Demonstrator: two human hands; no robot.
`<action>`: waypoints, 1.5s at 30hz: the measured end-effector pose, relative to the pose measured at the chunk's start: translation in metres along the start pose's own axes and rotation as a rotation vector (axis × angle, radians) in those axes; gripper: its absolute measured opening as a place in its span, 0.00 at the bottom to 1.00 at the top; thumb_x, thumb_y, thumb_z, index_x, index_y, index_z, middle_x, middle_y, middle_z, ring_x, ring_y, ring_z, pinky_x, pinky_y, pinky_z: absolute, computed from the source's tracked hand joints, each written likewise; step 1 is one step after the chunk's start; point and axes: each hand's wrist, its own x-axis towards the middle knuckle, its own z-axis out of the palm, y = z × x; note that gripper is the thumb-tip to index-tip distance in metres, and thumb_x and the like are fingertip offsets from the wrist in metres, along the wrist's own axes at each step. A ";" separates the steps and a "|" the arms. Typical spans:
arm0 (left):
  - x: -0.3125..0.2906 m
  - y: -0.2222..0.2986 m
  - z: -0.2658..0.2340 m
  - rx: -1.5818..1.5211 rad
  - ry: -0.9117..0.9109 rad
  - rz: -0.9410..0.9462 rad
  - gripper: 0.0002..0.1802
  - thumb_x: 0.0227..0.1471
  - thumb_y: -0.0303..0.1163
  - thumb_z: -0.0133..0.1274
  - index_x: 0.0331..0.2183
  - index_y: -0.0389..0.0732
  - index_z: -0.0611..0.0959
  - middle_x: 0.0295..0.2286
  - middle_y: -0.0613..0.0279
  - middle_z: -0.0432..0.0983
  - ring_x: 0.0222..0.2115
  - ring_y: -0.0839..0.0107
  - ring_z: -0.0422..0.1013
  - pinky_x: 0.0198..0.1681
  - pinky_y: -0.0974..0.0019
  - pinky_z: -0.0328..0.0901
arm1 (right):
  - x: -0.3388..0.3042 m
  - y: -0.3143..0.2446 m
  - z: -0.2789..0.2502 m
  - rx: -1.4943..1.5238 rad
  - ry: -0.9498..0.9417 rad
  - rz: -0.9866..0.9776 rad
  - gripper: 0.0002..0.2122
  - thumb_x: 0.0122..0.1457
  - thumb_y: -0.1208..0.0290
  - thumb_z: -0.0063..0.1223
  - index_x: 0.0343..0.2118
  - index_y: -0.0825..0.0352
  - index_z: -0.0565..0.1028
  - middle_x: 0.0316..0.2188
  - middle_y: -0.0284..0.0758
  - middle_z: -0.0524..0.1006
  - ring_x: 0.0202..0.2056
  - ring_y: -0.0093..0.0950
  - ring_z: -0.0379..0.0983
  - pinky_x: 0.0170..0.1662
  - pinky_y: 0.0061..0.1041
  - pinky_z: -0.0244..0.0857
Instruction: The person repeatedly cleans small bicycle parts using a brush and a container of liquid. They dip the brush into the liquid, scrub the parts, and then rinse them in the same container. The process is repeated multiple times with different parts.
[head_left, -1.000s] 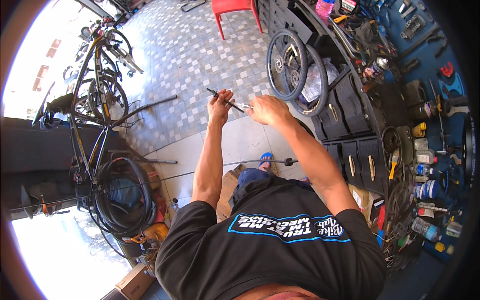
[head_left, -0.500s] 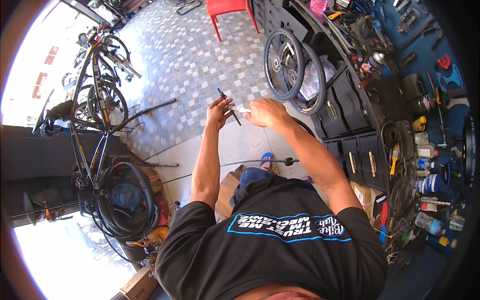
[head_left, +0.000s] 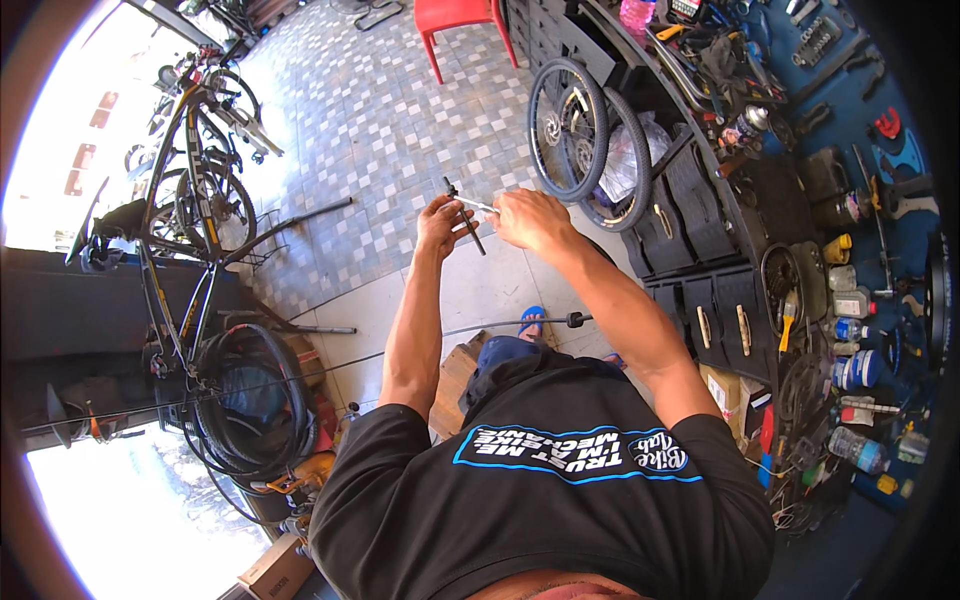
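Out in front of me, my left hand (head_left: 437, 226) grips a thin dark rod (head_left: 476, 239), which looks like a wheel axle and slants between the fingers with both ends free. My right hand (head_left: 535, 219) is closed on a slim silvery tool (head_left: 473, 204), perhaps a wrench; its kind is too small to make out. The tool's far end meets the rod near its upper part, beside my left fingers. My right fingers hide the tool's near end.
Two bicycle wheels (head_left: 568, 128) lean on the dark cabinets at right, below a bench with tools and bottles. A bicycle frame (head_left: 196, 170) stands at left above coiled tyres (head_left: 250, 400). A long thin bar (head_left: 455, 328) crosses below my arms. A red chair (head_left: 455, 20) stands far ahead.
The dark rod has tilted slightly and its upper end has shifted right. The silvery tool has swung to a new angle and shows more of its length. Both hands stay nearly in place.
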 end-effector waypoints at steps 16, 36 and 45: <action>-0.010 -0.047 0.079 0.149 -0.117 -0.012 0.18 0.64 0.25 0.51 0.55 0.36 0.75 0.39 0.56 0.75 0.39 0.55 0.79 0.42 0.48 0.79 | -0.071 0.151 0.022 0.261 0.141 0.050 0.16 0.62 0.58 0.57 0.45 0.67 0.79 0.39 0.50 0.82 0.45 0.50 0.79 0.49 0.47 0.72; -0.136 -0.191 0.421 0.508 -0.576 0.166 0.23 0.61 0.25 0.59 0.54 0.28 0.74 0.37 0.57 0.79 0.34 0.65 0.80 0.41 0.61 0.78 | -0.163 0.449 0.079 0.845 0.924 0.757 0.16 0.61 0.59 0.56 0.38 0.71 0.77 0.34 0.54 0.81 0.40 0.54 0.79 0.42 0.47 0.72; -0.123 -0.213 0.583 0.862 -1.020 0.560 0.16 0.58 0.25 0.62 0.48 0.29 0.83 0.35 0.57 0.84 0.36 0.72 0.80 0.43 0.69 0.73 | -0.272 0.465 0.099 0.728 0.187 0.452 0.33 0.59 0.41 0.58 0.53 0.70 0.77 0.45 0.51 0.82 0.45 0.47 0.81 0.50 0.38 0.74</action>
